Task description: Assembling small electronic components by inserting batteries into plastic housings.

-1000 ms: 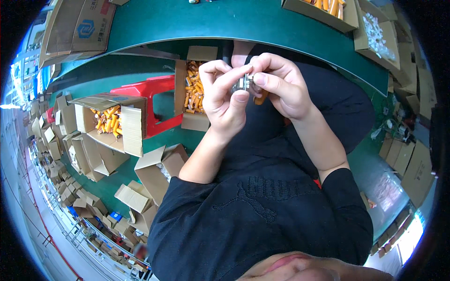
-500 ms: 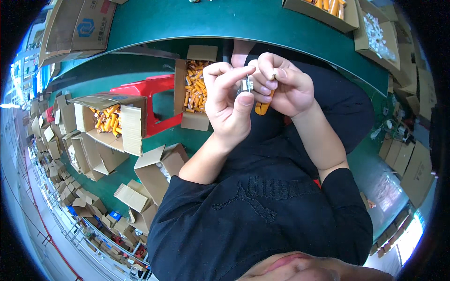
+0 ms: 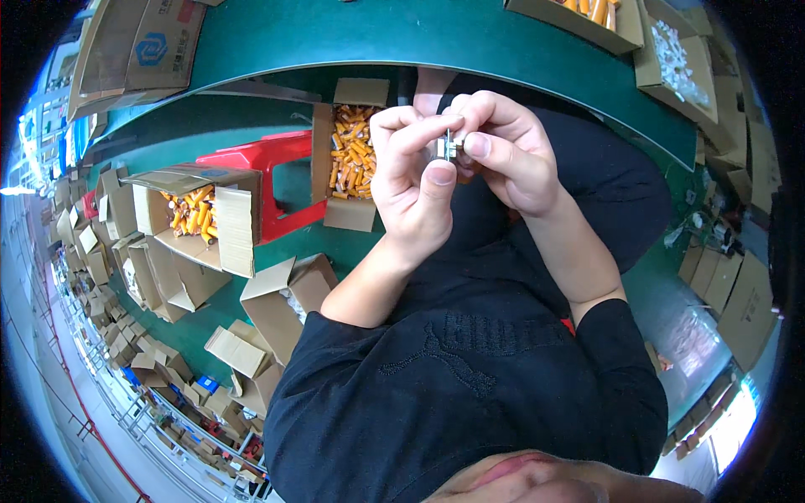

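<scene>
In front of my chest, my left hand point(image 3: 411, 180) pinches a small circuit board point(image 3: 443, 149) with pale, metal-like parts between thumb and fingertips. The board stands on edge. My right hand point(image 3: 518, 159) is closed beside it, thumb and index finger on a tiny pale piece point(image 3: 458, 146) that meets the board's right side. Whether that piece is joined to the board I cannot tell. The curled lower fingers of my right hand are mostly hidden behind the thumb and the board.
A green worktable point(image 3: 352, 38) curves across the far side, with boxes of orange pieces point(image 3: 598, 12) and clear-white parts point(image 3: 673, 63). Below it stand a carton of orange tube-like pieces point(image 3: 354, 155), a red stool point(image 3: 272, 180) and another carton point(image 3: 239, 222). More cartons line the left.
My right hand has moved left, bringing its tiny piece against the board. The orange piece that showed under its fingers is now out of sight. My left hand has barely moved.
</scene>
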Motion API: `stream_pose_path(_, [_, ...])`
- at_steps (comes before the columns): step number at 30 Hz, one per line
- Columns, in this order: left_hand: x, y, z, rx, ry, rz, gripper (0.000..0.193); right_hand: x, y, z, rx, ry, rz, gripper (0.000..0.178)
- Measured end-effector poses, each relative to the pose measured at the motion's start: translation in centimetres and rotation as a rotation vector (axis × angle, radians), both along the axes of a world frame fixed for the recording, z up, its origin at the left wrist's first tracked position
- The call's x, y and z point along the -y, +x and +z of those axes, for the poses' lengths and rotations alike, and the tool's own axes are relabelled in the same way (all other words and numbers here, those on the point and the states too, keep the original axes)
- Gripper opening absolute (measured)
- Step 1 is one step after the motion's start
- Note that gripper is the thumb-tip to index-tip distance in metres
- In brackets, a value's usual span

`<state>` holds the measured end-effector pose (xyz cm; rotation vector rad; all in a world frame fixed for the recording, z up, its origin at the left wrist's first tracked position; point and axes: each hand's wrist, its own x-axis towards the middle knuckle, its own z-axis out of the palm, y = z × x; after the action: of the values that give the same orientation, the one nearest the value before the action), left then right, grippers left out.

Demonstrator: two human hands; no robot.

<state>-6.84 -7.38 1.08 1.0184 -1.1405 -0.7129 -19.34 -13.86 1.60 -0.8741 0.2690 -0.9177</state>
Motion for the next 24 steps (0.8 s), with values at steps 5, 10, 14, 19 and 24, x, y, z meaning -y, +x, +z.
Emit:
stream_pose_path(5, [0.0, 0.1, 0.0, 0.007, 0.014, 0.0, 0.051, -0.1, 0.1, 0.1, -0.005, 0.018, -0.011, 0.009])
stream_pose_path(10, [0.1, 0.2, -0.2, 0.037, 0.01, 0.011, 0.051, -0.2, 0.1, 0.1, -0.012, 0.043, -0.01, 0.009])
stream_pose_path(14, [0.2, 0.3, -0.4, 0.064, 0.023, 0.02, 0.052, -0.1, 0.1, -0.1, -0.013, 0.027, -0.02, 0.01])
stream_pose_path(19, [0.5, 0.6, -1.0, 0.182, -0.02, 0.105, 0.052, -0.3, 0.3, -0.1, 0.002, 0.091, -0.012, 0.01])
stream_pose_path(24, [0.9, 0.8, -1.3, 0.319, -0.091, 0.18, 0.052, -0.4, 0.4, -0.1, 0.013, 0.144, -0.003, 0.011])
